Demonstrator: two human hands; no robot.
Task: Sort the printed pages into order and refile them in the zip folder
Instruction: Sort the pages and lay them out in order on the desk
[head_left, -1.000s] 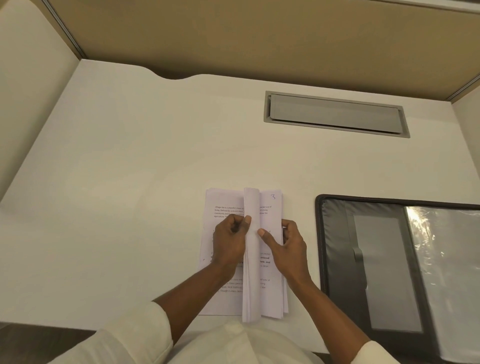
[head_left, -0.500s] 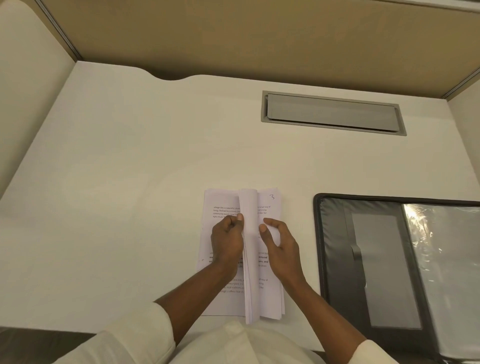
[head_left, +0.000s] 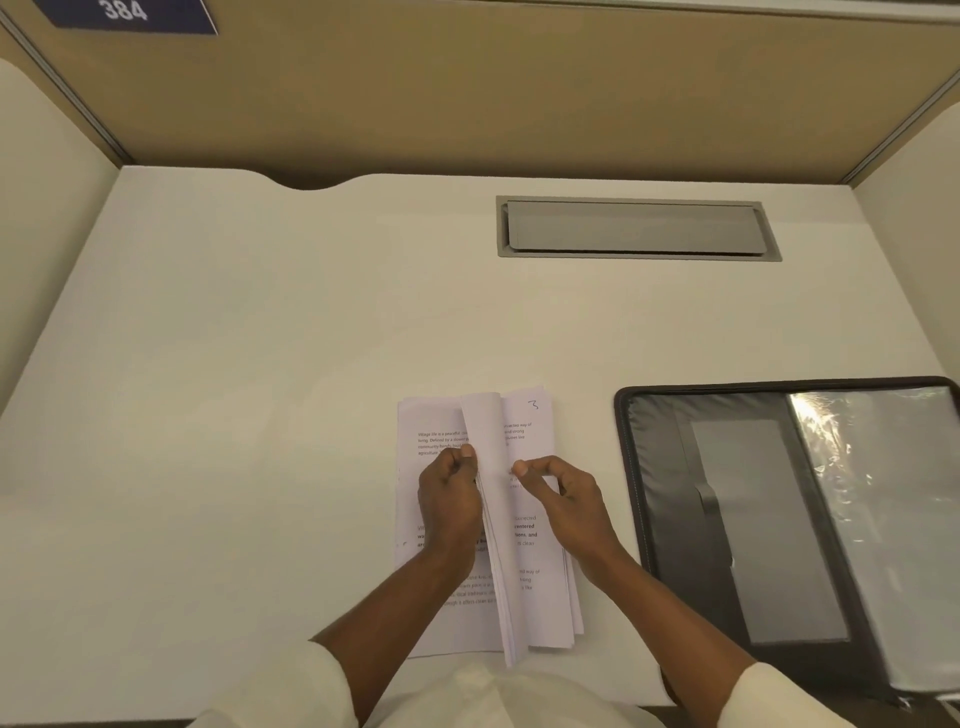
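Note:
A stack of printed pages (head_left: 537, 603) lies on the white desk near its front edge. Several sheets (head_left: 488, 431) stand lifted on edge down the middle of the stack. My left hand (head_left: 449, 499) grips these lifted sheets from the left, thumb against them. My right hand (head_left: 563, 496) hovers over the right part of the stack, thumb and forefinger pinched at a page edge beside the lifted sheets. The page lying at the right carries a handwritten 3 (head_left: 532, 404). The black zip folder (head_left: 654, 493) lies open to the right, with a clear plastic sleeve (head_left: 883, 519) inside.
A grey cable hatch (head_left: 636, 227) is set into the white desk (head_left: 260, 364) at the back. Tan partition walls close the desk at the back and both sides. A blue label reading 384 (head_left: 124, 13) hangs top left.
My right hand's fingers have lifted off the stack and drawn into a pinch near the lifted sheets. My left hand keeps hold of the raised sheets.

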